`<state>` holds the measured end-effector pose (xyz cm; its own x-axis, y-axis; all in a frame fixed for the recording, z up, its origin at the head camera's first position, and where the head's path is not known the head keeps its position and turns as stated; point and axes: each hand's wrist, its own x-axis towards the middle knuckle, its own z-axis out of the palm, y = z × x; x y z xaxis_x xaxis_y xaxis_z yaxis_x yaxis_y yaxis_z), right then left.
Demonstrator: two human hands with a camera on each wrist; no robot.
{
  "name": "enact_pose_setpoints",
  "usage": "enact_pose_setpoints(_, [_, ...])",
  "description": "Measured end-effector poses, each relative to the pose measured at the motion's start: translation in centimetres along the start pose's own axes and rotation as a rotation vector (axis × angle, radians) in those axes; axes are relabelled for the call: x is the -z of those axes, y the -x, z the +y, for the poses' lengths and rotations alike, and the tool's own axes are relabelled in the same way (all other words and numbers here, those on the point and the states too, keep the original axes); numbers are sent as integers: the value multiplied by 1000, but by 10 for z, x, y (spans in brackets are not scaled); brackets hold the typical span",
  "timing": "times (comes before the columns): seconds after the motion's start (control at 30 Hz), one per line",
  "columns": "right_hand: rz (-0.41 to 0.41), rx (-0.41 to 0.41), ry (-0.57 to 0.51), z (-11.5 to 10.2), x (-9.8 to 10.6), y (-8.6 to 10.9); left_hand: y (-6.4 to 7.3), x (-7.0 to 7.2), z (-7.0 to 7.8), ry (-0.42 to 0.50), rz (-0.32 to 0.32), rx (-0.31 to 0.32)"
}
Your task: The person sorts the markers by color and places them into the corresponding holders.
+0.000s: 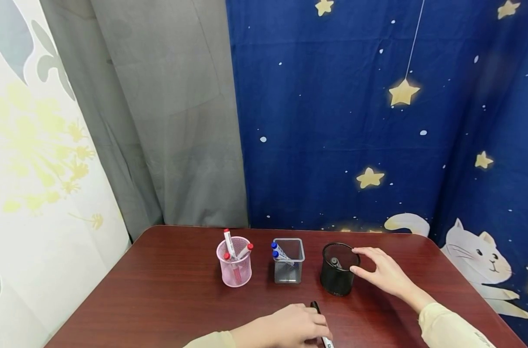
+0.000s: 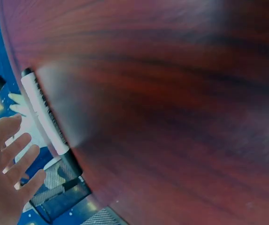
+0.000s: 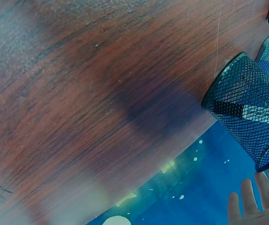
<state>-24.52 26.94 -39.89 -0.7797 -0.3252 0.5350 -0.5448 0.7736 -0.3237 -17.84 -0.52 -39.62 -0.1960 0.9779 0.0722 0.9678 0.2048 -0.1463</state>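
Observation:
In the head view a black-capped white marker [image 1: 327, 342] lies on the table beside my left hand [image 1: 295, 326]. The left wrist view shows the whole marker [image 2: 45, 112] on the wood, with the left hand's fingers [image 2: 14, 150] spread apart next to it, not closed round it. My right hand [image 1: 387, 274] reaches to the black mesh pen cup [image 1: 336, 282], its thumb and forefinger at the right side of the rim. The right wrist view has straight fingers [image 3: 265, 192] at the rim of that cup [image 3: 247, 112]. One black marker [image 1: 335, 262] stands inside it.
A pink mesh cup [image 1: 236, 275] with red-capped markers [image 1: 229, 244] stands at the left. In the middle is a grey square mesh holder [image 1: 288, 273] containing blue-capped markers [image 1: 281, 253]. Curtains [image 1: 333, 121] hang behind the table's back edge.

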Motion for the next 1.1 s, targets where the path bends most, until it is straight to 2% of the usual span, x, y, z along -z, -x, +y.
enact_pose_setpoints(0.07, [-4, -4, -2, 0, 0, 0, 2, -4, 2, 8, -34, -16])
enact_pose_setpoints(0.13, [-6, -5, 0, 0, 0, 0, 4, -7, 4, -25, -51, -27])
enact_pose_setpoints(0.27, [-4, 2, 4, -1, -1, 0, 6, -11, 8, -95, -48, -29])
enact_pose_setpoints(0.47, [1, 5, 5, 1, -1, 1, 6, -16, 9, -117, -18, -44])
enact_pose_setpoints(0.67, [26, 25, 13, 1, -3, 2, 6, -25, 11, -193, 94, -86])
enact_pose_setpoints(0.73, [33, 33, 19, 1, -4, 2, 6, -26, 12, -231, 112, -96])
enact_pose_setpoints(0.93, [39, 39, 19, 0, -4, 1, 5, -28, 12, -319, 106, -115])
enact_pose_setpoints(1.1, [25, 22, 12, 0, -2, 1, 2, -29, 12, -332, 92, -101])
